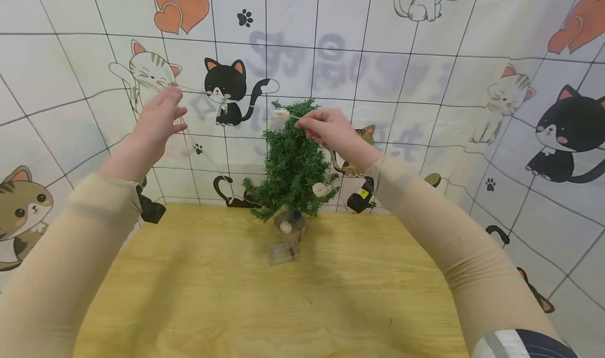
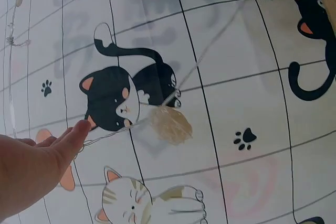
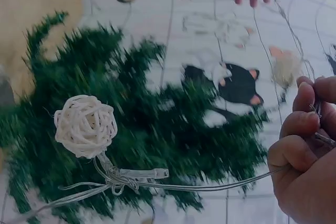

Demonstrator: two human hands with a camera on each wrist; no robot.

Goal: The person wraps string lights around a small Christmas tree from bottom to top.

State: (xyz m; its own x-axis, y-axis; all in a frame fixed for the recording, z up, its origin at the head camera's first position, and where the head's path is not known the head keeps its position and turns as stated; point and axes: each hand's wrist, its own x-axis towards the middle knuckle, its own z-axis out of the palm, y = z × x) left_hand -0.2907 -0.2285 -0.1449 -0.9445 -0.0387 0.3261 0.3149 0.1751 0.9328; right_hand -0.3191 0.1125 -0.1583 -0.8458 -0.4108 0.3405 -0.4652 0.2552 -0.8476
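Observation:
A string of lights [image 3: 231, 187] with pale wicker balls runs around a small green artificial tree [image 1: 293, 161]. At the tree's upper right, my right hand [image 1: 326, 129] pinches the thin wire between curled fingers and thumb. One white wicker ball [image 3: 86, 125] is beside the treetop, near that hand. My left hand [image 1: 158, 119] is raised left of the tree with fingers mostly straight and spread. Wire passes at its upper fingertips and slopes down to the tree's lower left. A blurred wicker ball [image 2: 170, 124] hangs along this stretch.
Two more wicker balls show low on the tree, one at the right branches [image 1: 319, 189] and one by the base [image 1: 285, 227]. A small clear box [image 1: 282, 253] lies in front on the wooden table [image 1: 264, 305]. Cat-printed sheeting [image 1: 293, 11] stands behind and at both sides.

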